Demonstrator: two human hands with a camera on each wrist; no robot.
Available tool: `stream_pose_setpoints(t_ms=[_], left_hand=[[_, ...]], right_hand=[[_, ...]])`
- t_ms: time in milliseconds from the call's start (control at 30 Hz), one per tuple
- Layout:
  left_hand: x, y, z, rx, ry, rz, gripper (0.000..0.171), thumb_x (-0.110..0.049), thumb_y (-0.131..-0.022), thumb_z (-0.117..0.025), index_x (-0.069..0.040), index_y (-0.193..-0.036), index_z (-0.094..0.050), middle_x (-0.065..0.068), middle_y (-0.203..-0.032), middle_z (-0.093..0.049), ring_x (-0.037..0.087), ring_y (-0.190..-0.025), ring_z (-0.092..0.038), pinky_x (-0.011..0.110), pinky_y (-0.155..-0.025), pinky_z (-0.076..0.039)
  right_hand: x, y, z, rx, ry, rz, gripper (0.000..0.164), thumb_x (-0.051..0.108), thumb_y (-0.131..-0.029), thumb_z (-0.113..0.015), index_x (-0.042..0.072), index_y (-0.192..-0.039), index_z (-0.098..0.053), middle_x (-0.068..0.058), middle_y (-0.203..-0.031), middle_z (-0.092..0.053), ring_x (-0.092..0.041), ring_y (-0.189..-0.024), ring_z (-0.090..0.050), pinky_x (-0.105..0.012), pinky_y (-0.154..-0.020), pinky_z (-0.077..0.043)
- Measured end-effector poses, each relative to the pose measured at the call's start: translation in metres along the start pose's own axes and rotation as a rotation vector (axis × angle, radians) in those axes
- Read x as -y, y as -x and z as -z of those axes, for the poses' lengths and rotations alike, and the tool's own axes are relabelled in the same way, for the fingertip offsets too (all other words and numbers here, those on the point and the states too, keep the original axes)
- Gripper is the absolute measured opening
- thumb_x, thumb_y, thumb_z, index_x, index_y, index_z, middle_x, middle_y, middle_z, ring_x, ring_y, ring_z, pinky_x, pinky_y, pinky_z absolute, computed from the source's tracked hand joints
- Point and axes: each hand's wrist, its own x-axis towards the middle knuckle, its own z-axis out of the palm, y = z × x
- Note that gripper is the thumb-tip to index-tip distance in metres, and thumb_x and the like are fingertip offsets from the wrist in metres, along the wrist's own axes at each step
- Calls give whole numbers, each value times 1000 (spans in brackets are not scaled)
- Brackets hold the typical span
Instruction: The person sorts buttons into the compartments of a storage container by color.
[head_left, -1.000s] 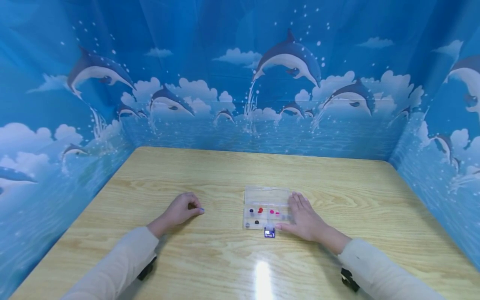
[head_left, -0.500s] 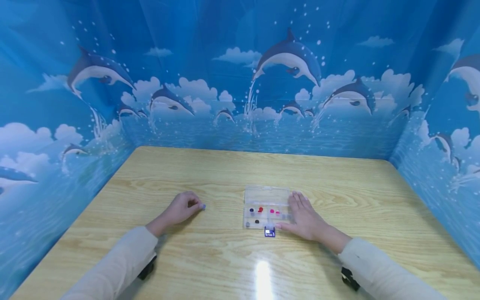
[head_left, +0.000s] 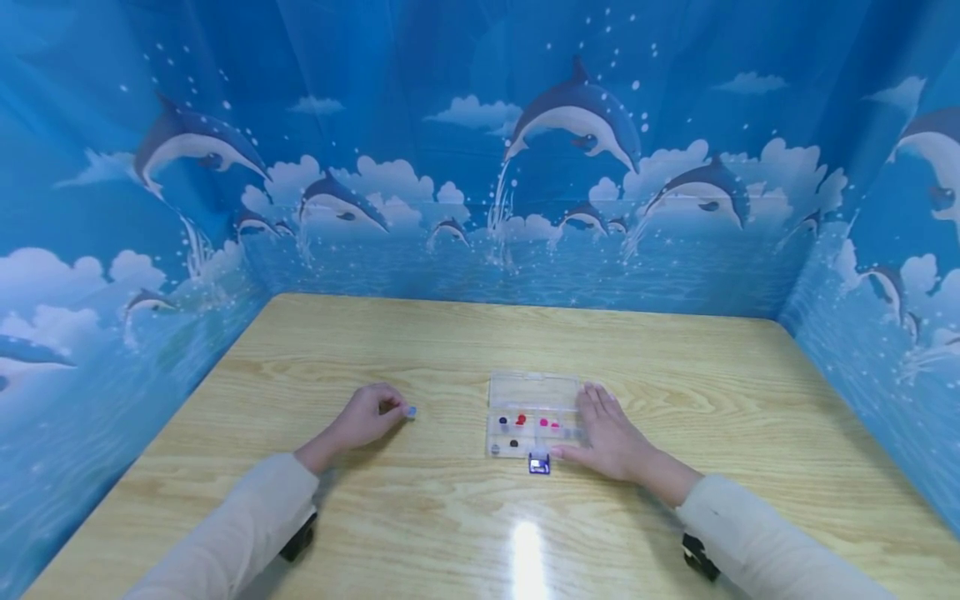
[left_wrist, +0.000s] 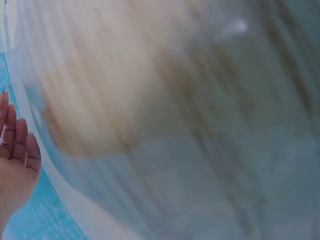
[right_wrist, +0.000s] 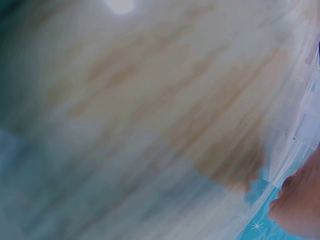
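In the head view my left hand (head_left: 366, 417) pinches a small light-blue piece (head_left: 412, 412) between thumb and fingertips, over the table left of a clear plastic compartment box (head_left: 534, 392). The piece is too small to name its kind. My right hand (head_left: 611, 437) lies with straight fingers along the box's right side, its thumb by the front edge. Inside the box are small red pieces (head_left: 521, 419), pink pieces (head_left: 543, 423) and dark pieces (head_left: 513, 443). The left wrist view shows the left hand (left_wrist: 17, 160) only at its edge; the right hand (right_wrist: 300, 200) is likewise cut off.
A small blue-purple square object (head_left: 539, 464) sits at the box's front edge. Everything rests on a wood-grain table (head_left: 420, 517). Blue dolphin-print curtains (head_left: 420, 150) hang around its back and sides.
The fingertips of my left hand have shifted slightly, and more of the light-blue piece shows between them. My right hand and the box have stayed where they were.
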Motion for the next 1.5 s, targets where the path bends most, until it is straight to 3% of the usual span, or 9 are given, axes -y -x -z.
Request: stream_pose_setpoints(t_ms=[633,800,833,933,1033,1100,1333,1467,1500], left_hand=[[-13,-5,-5,9,84,69,11,-8,-86,-63,1,-81,-65,11,-83,-63,10,-74,-55,18,-65,-49],[-15,-6,-8,-15,142,11,16,-15,-86,-64,0,-80,-66,8,-78,-63,10,-72,-56,22,-64,-51],[-8,-8,-12,-24,164,-38,17,-19,-87,-63,-3,-81,-67,6,-78,-63,9,-71,-55,21,-63,-51],[-10,-8,-14,-27,188,-83,22,-24,-87,-63,-3,-81,-67,5,-77,-63,8,-70,-55,22,-62,-51],[-13,-10,-16,-6,177,-59,19,-20,-88,-62,-2,-84,-67,7,-79,-64,10,-72,-57,22,-63,-51],[-23,-11,-15,16,149,-6,16,-14,-87,-62,2,-84,-66,11,-80,-64,11,-72,-57,22,-64,-52],[-32,-15,-20,41,133,24,15,-12,-87,-62,2,-85,-66,12,-79,-65,7,-71,-55,18,-64,-50],[-30,-16,-25,24,175,-3,21,-18,-87,-63,2,-84,-66,10,-78,-64,10,-70,-56,22,-63,-52],[-26,-17,-28,12,190,-36,22,-22,-87,-63,0,-83,-66,8,-77,-64,10,-69,-56,22,-62,-51]], right_hand=[[-1,0,0,-4,1,3,102,63,-83,-51,-14,-140,-17,-33,-148,-14,-46,-139,-11,-53,-113,-13],[0,0,0,-3,-1,1,102,63,-83,-51,-14,-140,-17,-32,-148,-14,-46,-139,-11,-53,-113,-13],[0,0,0,-3,-2,1,102,63,-83,-51,-14,-140,-18,-32,-148,-14,-46,-139,-11,-53,-113,-13],[0,0,-1,-3,2,2,102,63,-83,-51,-14,-140,-18,-32,-148,-14,-46,-139,-11,-53,-114,-13],[-1,0,-1,-3,3,2,102,63,-83,-51,-14,-140,-18,-32,-148,-14,-46,-139,-11,-53,-114,-13],[-1,0,0,-3,3,2,102,63,-83,-51,-14,-140,-18,-33,-148,-14,-46,-139,-11,-53,-114,-13],[-1,0,-1,-6,0,4,101,62,-83,-51,-15,-140,-19,-33,-148,-15,-46,-139,-11,-53,-113,-13],[-1,0,0,-7,4,6,101,62,-83,-51,-15,-140,-19,-33,-148,-15,-46,-139,-11,-53,-113,-14],[-1,0,0,-6,7,8,101,62,-83,-51,-15,-140,-19,-33,-148,-15,-46,-139,-12,-53,-113,-14]])
